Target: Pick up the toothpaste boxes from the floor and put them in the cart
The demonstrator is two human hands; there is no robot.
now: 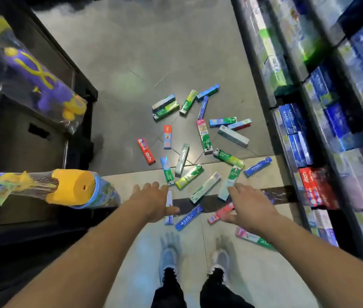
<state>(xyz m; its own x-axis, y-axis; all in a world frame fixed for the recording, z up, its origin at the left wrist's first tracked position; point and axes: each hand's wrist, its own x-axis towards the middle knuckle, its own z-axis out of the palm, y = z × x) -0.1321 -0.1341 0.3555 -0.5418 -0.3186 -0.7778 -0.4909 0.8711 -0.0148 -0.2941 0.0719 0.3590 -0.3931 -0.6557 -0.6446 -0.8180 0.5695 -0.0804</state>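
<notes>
Several toothpaste boxes lie scattered on the floor ahead of me: green, blue, red and white ones. A red box (146,151) lies at the left of the pile, a white box (233,135) at the right. My left hand (151,200) hangs open above a pale box (169,217). My right hand (250,206) is open too, fingers spread, over a red box (219,214) and beside a blue box (189,217). Neither hand holds anything. No cart is clearly visible.
Shop shelves (323,134) full of boxed toothpaste run along the right. On the left stands a dark rack (42,138) with bagged toys, one yellow-and-blue toy (73,187) jutting towards my left arm. My shoes (169,254) stand just behind the pile. Grey floor continues beyond it.
</notes>
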